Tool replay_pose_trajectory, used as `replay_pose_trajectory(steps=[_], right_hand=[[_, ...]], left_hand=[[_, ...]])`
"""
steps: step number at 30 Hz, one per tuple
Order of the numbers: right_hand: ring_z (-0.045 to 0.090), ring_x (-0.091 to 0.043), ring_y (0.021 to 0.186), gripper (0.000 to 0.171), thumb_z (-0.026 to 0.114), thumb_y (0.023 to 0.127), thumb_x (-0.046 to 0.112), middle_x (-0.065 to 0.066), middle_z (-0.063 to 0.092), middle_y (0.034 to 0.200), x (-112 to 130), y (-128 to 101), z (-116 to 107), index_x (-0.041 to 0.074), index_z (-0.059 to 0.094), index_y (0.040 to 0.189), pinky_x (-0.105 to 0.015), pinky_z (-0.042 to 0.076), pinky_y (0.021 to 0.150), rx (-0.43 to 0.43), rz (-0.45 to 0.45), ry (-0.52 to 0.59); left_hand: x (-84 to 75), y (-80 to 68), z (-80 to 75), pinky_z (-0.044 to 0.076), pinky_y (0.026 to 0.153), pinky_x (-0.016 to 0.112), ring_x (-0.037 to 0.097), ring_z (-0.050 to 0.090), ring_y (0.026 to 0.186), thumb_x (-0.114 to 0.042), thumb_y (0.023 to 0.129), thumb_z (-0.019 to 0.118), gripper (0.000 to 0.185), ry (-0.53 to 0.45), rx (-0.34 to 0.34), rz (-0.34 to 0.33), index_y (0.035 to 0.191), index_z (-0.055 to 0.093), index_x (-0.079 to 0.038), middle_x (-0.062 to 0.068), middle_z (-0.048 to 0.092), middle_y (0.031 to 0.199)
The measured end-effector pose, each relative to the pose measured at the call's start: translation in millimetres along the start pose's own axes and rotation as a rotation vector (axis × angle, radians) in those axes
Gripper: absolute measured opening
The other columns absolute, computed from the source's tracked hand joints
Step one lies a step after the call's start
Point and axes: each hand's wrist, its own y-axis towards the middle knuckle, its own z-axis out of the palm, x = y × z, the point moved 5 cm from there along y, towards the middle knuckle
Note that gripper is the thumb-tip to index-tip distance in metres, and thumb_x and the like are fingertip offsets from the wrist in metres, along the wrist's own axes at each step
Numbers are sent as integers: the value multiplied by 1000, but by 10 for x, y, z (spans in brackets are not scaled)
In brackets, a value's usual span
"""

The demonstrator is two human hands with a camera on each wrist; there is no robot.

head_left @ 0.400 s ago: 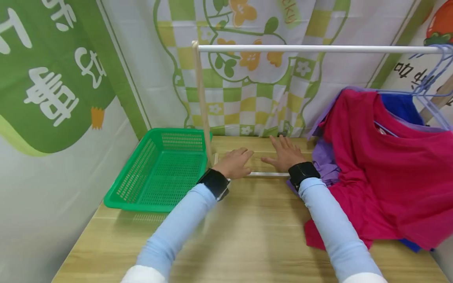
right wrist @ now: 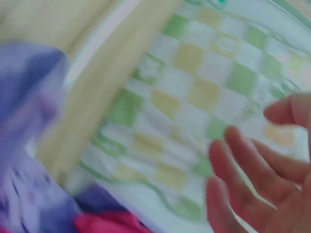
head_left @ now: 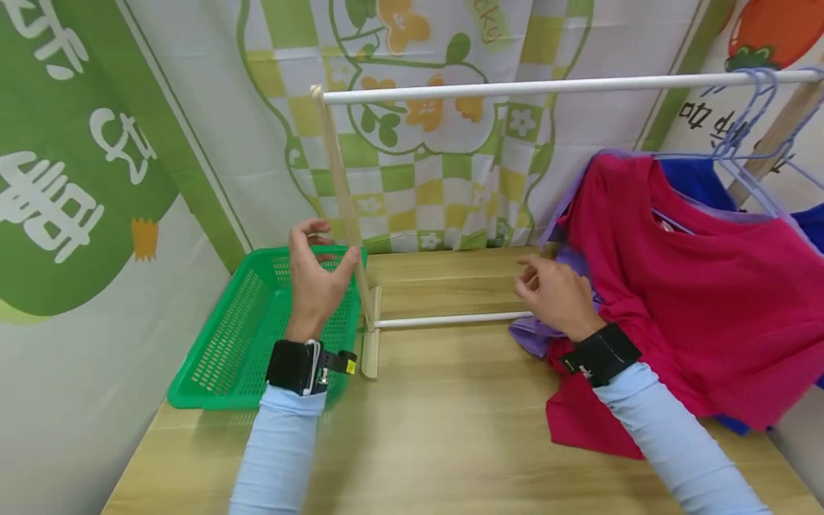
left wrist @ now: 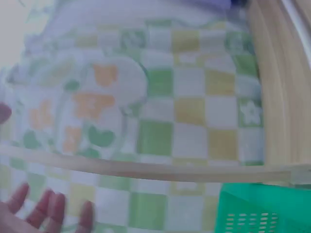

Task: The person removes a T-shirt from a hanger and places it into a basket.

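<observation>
My left hand (head_left: 317,282) is raised over the green basket (head_left: 212,343), beside the rack's wooden post (head_left: 337,172). Its fingers are spread and bent, with the thumb overlapping the post in the head view. In the left wrist view, the fingers (left wrist: 56,208) show on the basket side of the post, holding nothing. My right hand (head_left: 556,293) hovers near the hanging clothes, fingers loosely bent and empty. Closest to it are a purple garment (head_left: 537,336) and a crimson shirt (head_left: 695,286) on a blue hanger.
A white rail (head_left: 515,87) crosses the top of the rack, with blue hangers (head_left: 740,129) at its right end. A lower white bar (head_left: 450,319) runs just above the wooden table (head_left: 444,443). Behind stands a checkered curtain (head_left: 418,186).
My hands have moved apart from the middle of the rack. The left went left to the post and rose; the right turned inward, its fingers now more bent. The head view shifted slightly.
</observation>
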Motion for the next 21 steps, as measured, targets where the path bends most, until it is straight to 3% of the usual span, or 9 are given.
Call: replay_pose_trajectory(steps=[2,4,7,8,9,11,14,18,21], right_hand=[[75,-26,77,26,64,96,28,-2,79,88,-30,-7,-329,16,77,116,-50,53,60,-203,26,-5],[72,-28,76,22,64,96,29,-4,77,84,-72,-11,-699,15,78,107,-52,49,60,-398,69,-11],[69,-36,95,28,63,98,34,-12,76,98,-200,-19,-1242,11,77,107,-58,49,68,-640,167,-47],[66,-36,103,32,61,99,37,-15,74,106,-261,-18,-1409,11,75,111,-58,49,73,-692,216,-61],[63,-37,113,37,61,99,40,-17,71,115,-333,-11,-1564,10,74,115,-59,50,79,-729,264,-76],[54,-38,129,46,58,100,45,-19,63,132,-474,45,-1777,9,67,127,-61,47,96,-743,367,-101],[46,-42,138,56,50,102,47,-23,57,143,-661,185,-1887,8,53,142,-60,35,113,-652,492,-99],[50,-52,137,64,45,104,47,-31,58,145,-859,311,-1827,4,43,152,-65,21,116,-535,543,-140],[52,-52,136,67,43,106,52,-31,61,144,-897,373,-1793,1,52,149,-66,16,115,-585,543,-173]], left_hand=[[106,165,71,45,102,43,28,49,127,-25,96,72,69,-36,-4,-72,152,38,-6,15,47,146],[207,333,223,44,103,37,23,53,125,-24,97,72,62,-90,-4,-103,150,44,-5,14,54,141],[306,496,441,51,81,25,15,67,89,-19,97,72,22,-263,-83,-125,112,67,-4,6,71,96],[334,523,494,48,71,21,10,63,73,-18,98,71,12,-306,-126,-129,94,67,-7,0,67,79],[357,534,538,44,60,19,6,56,60,-18,99,70,20,-333,-174,-134,81,64,-11,-5,60,66],[400,528,533,32,48,18,1,39,47,-21,101,67,38,-353,-259,-145,66,52,-19,-13,43,54],[463,498,451,19,48,20,1,24,49,-23,104,62,46,-289,-328,-153,63,41,-24,-16,29,55],[496,475,479,20,52,22,3,23,51,-24,104,61,46,-277,-317,-155,63,39,-23,-14,28,57],[478,490,552,20,53,22,3,23,52,-21,103,62,45,-304,-304,-144,63,41,-22,-14,27,57]])
